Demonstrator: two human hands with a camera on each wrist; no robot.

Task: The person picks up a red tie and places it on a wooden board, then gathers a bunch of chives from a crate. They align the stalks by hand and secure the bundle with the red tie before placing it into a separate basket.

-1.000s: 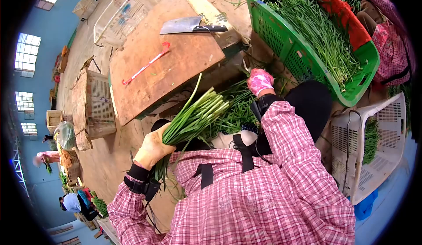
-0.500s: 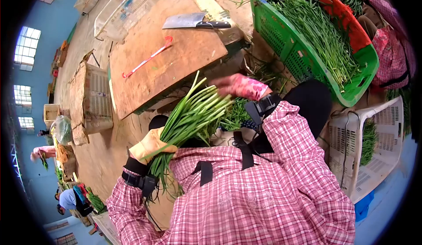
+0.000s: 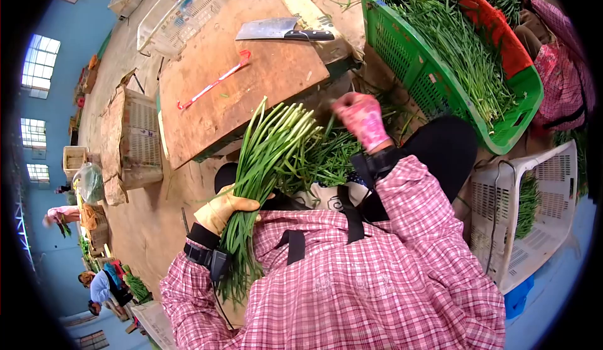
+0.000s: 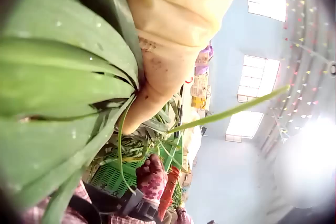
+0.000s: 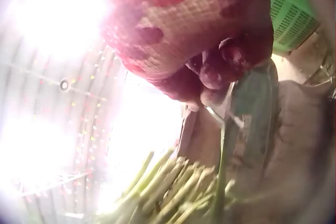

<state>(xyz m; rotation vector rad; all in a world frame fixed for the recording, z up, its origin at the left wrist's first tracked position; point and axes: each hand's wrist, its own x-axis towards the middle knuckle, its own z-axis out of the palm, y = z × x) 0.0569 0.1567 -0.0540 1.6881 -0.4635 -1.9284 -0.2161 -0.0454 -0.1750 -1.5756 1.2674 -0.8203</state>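
My left hand (image 3: 226,210), in a cream glove, grips a bunch of garlic chives (image 3: 267,155) near its leafy middle. The pale cut ends point up and away, and the leaves hang down past the wrist. To the right, my right hand (image 3: 361,119) is raised in a pink patterned glove, its fingers curled. In the right wrist view these fingers pinch a thin green chive strand (image 5: 222,150) just above the pale stalk ends (image 5: 168,187). Looser chives (image 3: 333,158) lie in a heap below, between the hands.
A cleaver (image 3: 270,30) and a red-and-white strip (image 3: 213,86) lie on the wooden board (image 3: 188,124) ahead. A green crate (image 3: 433,77) full of chives stands at the right, a white crate (image 3: 496,199) below it. Another person's sleeve (image 3: 559,86) shows at far right.
My right hand moved left from the loose heap toward the bunch's pale ends, then back a little to the right. The bunch in my left hand has swung more upright.
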